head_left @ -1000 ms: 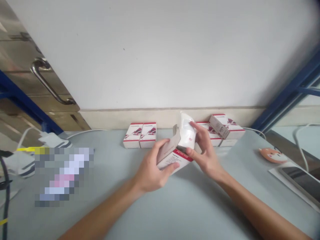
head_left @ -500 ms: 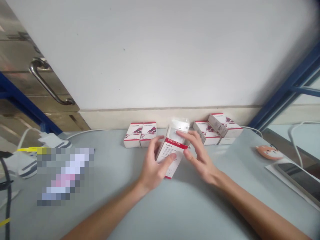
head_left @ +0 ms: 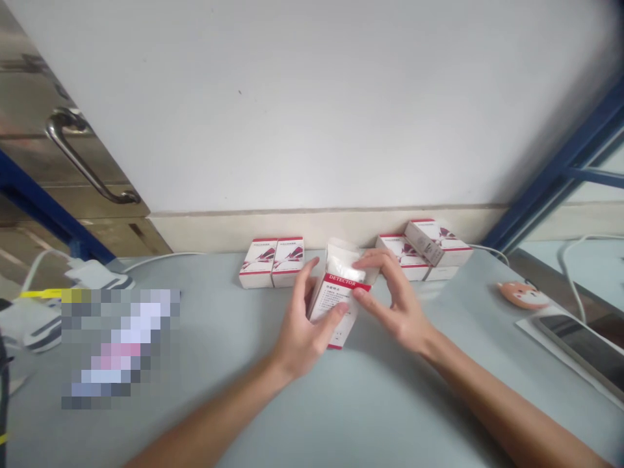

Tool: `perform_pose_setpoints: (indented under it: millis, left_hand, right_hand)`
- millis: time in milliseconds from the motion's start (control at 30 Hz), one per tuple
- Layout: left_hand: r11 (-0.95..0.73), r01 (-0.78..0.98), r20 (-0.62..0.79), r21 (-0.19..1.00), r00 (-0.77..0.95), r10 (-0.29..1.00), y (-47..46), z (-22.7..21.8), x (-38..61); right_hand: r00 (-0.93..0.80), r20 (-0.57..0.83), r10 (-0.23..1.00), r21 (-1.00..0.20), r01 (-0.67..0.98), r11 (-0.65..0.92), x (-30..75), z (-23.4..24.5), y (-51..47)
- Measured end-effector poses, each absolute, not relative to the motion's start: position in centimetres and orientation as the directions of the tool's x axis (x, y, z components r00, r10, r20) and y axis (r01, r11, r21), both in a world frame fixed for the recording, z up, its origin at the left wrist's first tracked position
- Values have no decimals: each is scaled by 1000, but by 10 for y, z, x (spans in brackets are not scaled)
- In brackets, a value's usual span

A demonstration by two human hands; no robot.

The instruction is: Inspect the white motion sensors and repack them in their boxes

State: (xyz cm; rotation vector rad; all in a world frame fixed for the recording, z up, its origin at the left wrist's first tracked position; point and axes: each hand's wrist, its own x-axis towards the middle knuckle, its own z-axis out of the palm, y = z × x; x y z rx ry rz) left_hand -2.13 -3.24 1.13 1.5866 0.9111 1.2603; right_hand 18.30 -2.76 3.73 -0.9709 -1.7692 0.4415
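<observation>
My left hand point(head_left: 301, 328) grips a small white and red carton point(head_left: 335, 307) marked DETECTOR, standing it upright on the grey table point(head_left: 341, 403). Its top end is open. A white item in a clear bag point(head_left: 344, 262) sticks out of that open end. My right hand point(head_left: 396, 300) pinches the bagged item at the carton's mouth, thumb on the carton's red band and fingers over the bag.
Two matching cartons point(head_left: 273, 262) lie side by side by the wall to the left. Several more point(head_left: 425, 249) are piled to the right. A small orange animal-shaped object point(head_left: 522, 294) and a tablet point(head_left: 580, 348) lie at the right; white cables and a charger point(head_left: 92, 276) at the left.
The carton has gone from tilted to upright in my left hand. The bagged white item, held above the opening before, has sunk into the carton under my right hand.
</observation>
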Motion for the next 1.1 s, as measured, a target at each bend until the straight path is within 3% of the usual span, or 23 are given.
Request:
perform_pose_setpoints:
  millis: [233, 433, 600, 700, 800, 867, 933, 1000, 1100]
  left_hand:
    - [-509, 91, 459, 856, 322, 828, -36, 14, -25]
    - [-618, 56, 578, 784, 295, 760, -35, 7, -24]
    - [-707, 200, 626, 678, 347, 698, -31, 21, -29]
    - [-750, 268, 658, 605, 363, 660, -29, 25, -31]
    - [-801, 281, 760, 529, 262, 595, -25, 20, -29]
    - [-829, 299, 826, 472, 180, 535, -22, 16, -26]
    - [-859, 317, 872, 402, 154, 465, -19, 13, -24]
    - [-881, 319, 896, 350, 160, 414, -17, 12, -24]
    - [-882, 337, 906, 329, 152, 395, -14, 12, -26]
  right_hand:
    - [-266, 633, 727, -635, 359, 684, 187, 48, -35]
    - [-249, 726, 642, -514, 424, 746, 178, 50, -42]
    - [-251, 769, 587, -453, 434, 779, 178, 48, -40]
    - [-213, 783, 584, -478, 395, 784, 180, 46, -37]
    - [-52, 781, 622, -564, 367, 739, 184, 43, -29]
    - [58, 711, 701, -656, 413, 631, 190, 39, -21]
    - [26, 595, 803, -677, 555, 484, 196, 32, -11]
    - [-108, 496, 862, -554, 725, 410, 201, 23, -3]
    - [-268, 448, 853, -322, 842, 434, 204, 8, 4]
